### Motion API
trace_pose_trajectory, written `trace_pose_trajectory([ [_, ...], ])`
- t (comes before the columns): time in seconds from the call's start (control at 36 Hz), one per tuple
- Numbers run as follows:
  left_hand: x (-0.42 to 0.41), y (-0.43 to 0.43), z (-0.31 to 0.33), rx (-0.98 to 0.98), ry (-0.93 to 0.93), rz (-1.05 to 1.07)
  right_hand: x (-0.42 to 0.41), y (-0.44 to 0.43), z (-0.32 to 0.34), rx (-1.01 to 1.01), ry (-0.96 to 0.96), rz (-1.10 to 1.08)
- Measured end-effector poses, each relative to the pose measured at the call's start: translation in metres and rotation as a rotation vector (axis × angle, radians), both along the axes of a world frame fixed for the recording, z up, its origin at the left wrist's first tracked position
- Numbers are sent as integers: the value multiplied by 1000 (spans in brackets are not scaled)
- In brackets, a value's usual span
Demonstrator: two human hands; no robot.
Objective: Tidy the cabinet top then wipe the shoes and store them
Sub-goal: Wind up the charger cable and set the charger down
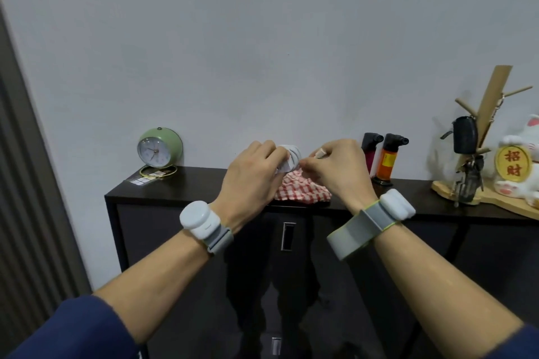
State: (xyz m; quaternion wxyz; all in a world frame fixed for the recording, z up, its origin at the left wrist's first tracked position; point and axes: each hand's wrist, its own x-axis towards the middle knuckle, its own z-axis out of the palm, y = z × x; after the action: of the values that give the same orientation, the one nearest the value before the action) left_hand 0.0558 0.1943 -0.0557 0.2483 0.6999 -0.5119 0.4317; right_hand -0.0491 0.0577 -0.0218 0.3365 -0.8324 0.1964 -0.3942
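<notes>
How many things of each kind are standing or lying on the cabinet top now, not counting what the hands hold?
Clock: 1
Torch lighters: 2
Checked cloth: 1
Wooden key stand: 1
Lucky cat figure: 1
Small card of squares by the clock: 1
Total: 7

A home entryway: shoe cabinet [186, 198], key stand [478, 137], lucky cat [516, 166].

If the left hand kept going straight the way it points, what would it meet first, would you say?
The left hand already holds the white roll; beyond that, probably the right hand's fingers, then the wall, though depth is unclear.
</notes>
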Motion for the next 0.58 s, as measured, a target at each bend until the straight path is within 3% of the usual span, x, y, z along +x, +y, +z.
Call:
trace_pose_trajectory([
  [0.22, 11, 7, -9, -54, 136, -16, 16, 25, -7, -58, -165, -12],
  [0.33, 20, 12, -11, 17, 310, -132, 23, 29, -6, -115, -42, 25],
  [0.44, 29, 16, -15, 131, 342, -233, 30, 21, -15, -168, 99, 49],
  [0.58, 42, 23, -9, 65, 572, -367, 38, 20, -16, -237, 104, 30],
])
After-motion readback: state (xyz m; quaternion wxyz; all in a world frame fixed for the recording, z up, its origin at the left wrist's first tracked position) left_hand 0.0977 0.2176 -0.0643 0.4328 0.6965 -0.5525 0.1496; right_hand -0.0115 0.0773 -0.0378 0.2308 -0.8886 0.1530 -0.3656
